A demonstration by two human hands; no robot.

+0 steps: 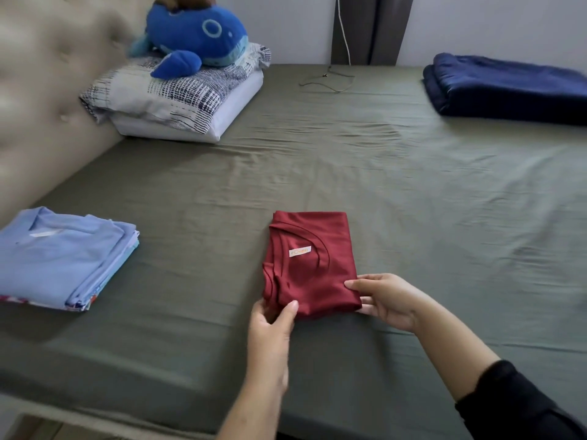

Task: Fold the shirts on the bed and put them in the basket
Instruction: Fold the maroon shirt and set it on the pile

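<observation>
Label: a small white neck tag (pixel 300 251) with orange lettering sits inside the collar of the red shirt (pixel 313 268); the writing is too blurred to read.
Red shirt: folded into a compact rectangle, lying flat on the olive green bed sheet (pixel 413 192) just below the centre of the frame, collar side up.
Shirt against hands: its lower edge lies between the two hands, one at each lower corner.
Left hand (pixel 270 325): at the lower left corner of the shirt, thumb on top of the cloth and fingers curled at its edge, pinching the fold.
Right hand (pixel 386 300): at the lower right corner, thumb lying on top and fingers tucked under the edge, holding the cloth.
Stack: folded light blue shirts (pixel 60 258) lie at the left edge of the frame, well apart from the red one.
Upper left: a blue whale plush (pixel 193 36) rests on a patterned pillow (pixel 171 93).
Upper right: a folded navy blanket (pixel 508 87).
</observation>
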